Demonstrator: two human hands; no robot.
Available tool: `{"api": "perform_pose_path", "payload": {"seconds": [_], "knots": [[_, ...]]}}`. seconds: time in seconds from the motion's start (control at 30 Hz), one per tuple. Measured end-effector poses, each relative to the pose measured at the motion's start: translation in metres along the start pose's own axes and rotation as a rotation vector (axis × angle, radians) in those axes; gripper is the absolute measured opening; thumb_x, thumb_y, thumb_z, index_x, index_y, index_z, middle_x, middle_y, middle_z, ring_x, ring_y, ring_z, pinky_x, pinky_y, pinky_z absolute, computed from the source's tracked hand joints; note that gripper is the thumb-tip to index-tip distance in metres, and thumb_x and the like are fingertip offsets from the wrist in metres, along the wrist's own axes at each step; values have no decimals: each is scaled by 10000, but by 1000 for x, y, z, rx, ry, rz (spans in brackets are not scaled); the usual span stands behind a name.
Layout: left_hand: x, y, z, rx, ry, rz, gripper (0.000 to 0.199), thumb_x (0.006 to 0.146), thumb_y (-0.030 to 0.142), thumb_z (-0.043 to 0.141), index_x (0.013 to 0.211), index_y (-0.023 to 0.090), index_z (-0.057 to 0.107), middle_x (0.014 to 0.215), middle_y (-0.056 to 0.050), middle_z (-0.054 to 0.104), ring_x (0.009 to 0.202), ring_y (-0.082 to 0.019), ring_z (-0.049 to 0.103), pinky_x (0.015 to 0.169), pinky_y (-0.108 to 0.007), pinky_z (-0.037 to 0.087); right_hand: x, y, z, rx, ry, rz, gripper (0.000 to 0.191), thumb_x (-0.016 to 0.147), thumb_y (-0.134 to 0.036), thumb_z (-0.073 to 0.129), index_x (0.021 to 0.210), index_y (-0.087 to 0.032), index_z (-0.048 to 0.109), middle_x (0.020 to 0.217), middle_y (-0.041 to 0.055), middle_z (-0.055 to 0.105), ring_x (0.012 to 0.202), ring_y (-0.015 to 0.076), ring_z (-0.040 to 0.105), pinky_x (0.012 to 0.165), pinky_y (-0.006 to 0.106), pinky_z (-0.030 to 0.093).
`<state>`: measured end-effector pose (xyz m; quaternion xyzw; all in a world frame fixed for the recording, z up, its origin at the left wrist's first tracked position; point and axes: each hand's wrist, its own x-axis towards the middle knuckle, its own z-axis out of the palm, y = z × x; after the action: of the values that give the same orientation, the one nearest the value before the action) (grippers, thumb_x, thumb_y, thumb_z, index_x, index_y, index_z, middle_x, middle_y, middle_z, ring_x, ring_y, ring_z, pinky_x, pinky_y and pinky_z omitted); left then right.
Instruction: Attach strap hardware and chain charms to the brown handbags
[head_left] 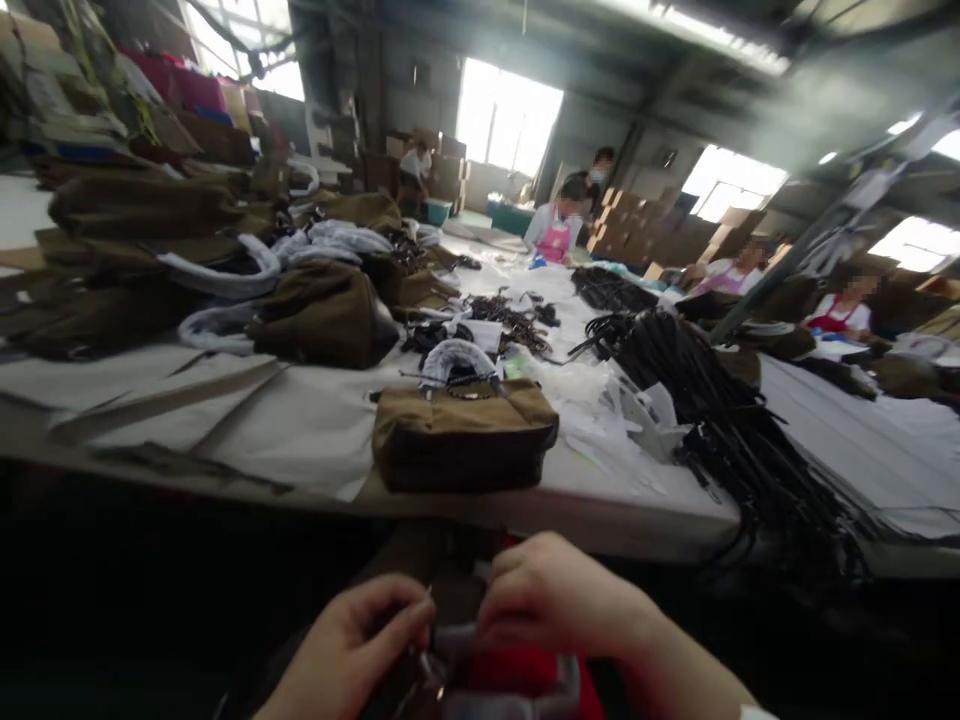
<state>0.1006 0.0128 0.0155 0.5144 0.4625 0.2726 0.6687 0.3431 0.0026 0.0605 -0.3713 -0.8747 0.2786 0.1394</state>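
Observation:
My left hand is low in the view, thumb and forefinger pinched together. A small shiny metal piece shows at its fingertips; blur hides its exact kind. My right hand is beside it with fingers curled closed, and whatever they grip is hidden. Under both hands, in my lap, a grey wrapped loop shows against red cloth. Beyond them, a brown bag with a dark lower part stands upright at the table's front edge, its handle wrapped in white.
Brown bags with wrapped handles are piled on the left of the table. Long black straps lie heaped on the right, hanging over the edge. Plastic wrapping and chains lie between. A co-worker in a pink apron is across.

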Motion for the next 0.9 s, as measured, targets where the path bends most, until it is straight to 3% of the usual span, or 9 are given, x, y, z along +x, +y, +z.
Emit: {"api": "perform_pose_path", "payload": {"seconds": [0.13,0.27,0.37,0.57,0.73,0.83,0.9], "knots": [[-4,5,4,-45,-34,-22,342,731,500,754,707,165,688,636,-10,666,576,-140,607,556,-226,495,3,2,-6,323,97,157,131,871,-291,686,815,-196,757,751,23,700,697,136,630,652,233,466],[-7,4,10,-144,-91,-91,322,773,479,725,775,162,671,655,-15,678,565,-165,649,503,-246,531,8,6,14,679,267,299,204,825,-359,725,759,-167,717,717,34,669,626,135,582,550,238,445],[-8,8,12,-108,-84,-68,310,784,457,721,769,151,672,652,-12,674,566,-155,652,502,-230,542,9,4,25,798,281,368,232,825,-384,714,797,-155,700,731,35,665,562,108,541,489,219,415],[-4,9,13,-69,-38,-39,266,800,407,711,743,149,676,637,0,669,550,-120,639,508,-183,531,2,11,11,671,355,445,217,875,-374,648,879,-161,691,745,26,673,576,112,557,521,222,445],[-3,11,15,-77,-53,-87,271,779,411,725,724,151,671,614,2,667,517,-121,641,485,-181,536,-9,21,-8,334,170,302,196,854,-326,694,973,-175,729,880,59,704,768,165,639,700,265,502],[-4,12,16,-114,-63,-126,297,759,434,742,725,150,661,611,1,663,511,-133,646,473,-200,554,-12,26,-12,280,34,186,234,843,-294,717,1050,-185,726,965,73,711,890,187,653,814,288,504],[-4,12,16,-149,-73,-161,320,748,457,751,732,154,650,609,7,655,501,-141,645,468,-228,572,-16,26,-13,277,35,160,233,841,-270,721,1058,-185,722,976,72,714,907,185,654,826,284,501]]}}
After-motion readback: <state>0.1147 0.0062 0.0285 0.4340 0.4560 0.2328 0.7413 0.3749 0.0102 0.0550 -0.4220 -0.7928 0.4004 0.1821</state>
